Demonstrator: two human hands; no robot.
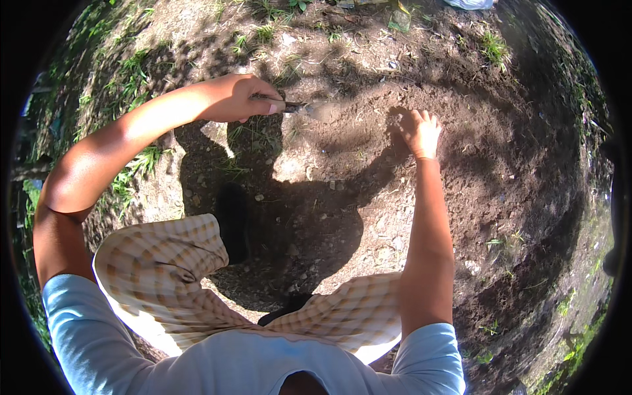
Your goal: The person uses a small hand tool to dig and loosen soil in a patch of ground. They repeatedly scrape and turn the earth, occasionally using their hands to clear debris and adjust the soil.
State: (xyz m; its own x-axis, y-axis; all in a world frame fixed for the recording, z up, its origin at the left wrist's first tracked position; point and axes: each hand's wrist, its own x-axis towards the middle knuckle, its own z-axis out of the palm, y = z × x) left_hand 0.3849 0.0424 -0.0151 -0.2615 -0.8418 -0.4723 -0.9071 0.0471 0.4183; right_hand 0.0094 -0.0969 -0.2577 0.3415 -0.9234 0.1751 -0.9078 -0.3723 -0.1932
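My left hand (pixel 249 100) is closed around the dark handle of a small metal hand tool (pixel 316 110), perhaps a trowel or scraper. Its pale blade points right, over the sunlit soil, and looks blurred. Farther right, my right hand (pixel 423 132) is at the bare brown soil (pixel 365 118), palm down, with its fingers bent and partly spread. Whether anything lies under those fingers is hidden. The shadow of my head and arms falls across the ground between my hands and my knees.
Grass tufts (pixel 494 49) grow at the upper right and others (pixel 133 74) at the left. A whitish plastic item (pixel 471 4) lies at the top edge. My bent legs in checked trousers (pixel 158 261) and dark footwear (pixel 234 222) are close below. Small stones and dry litter dot the soil.
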